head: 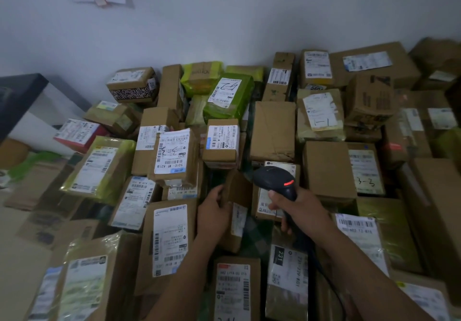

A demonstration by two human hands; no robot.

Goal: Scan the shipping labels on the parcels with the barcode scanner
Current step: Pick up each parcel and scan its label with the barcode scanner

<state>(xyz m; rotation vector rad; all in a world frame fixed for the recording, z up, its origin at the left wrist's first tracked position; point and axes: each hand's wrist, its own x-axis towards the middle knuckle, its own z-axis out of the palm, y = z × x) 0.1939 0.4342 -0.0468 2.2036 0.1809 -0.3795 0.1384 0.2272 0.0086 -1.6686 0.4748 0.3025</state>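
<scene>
My right hand (299,211) was wrapped tight around the handle of the black barcode scanner (277,181), fingers curled fully closed on it, index finger at the front of the grip. The scanner's head pointed forward and down over the pile, a red light glowing on its top. Its dark cable (324,271) ran back under my right forearm.

My left hand (214,213) gripped a small brown parcel (237,211), thumb on its near face and fingers over the upper edge, holding it tilted on end. A white shipping label (240,218) showed on the parcel's right face, just beside the scanner hand. Labelled cardboard parcels (172,156) and green-wrapped parcels (229,96) lay packed all round, up to the white wall (224,21).
</scene>
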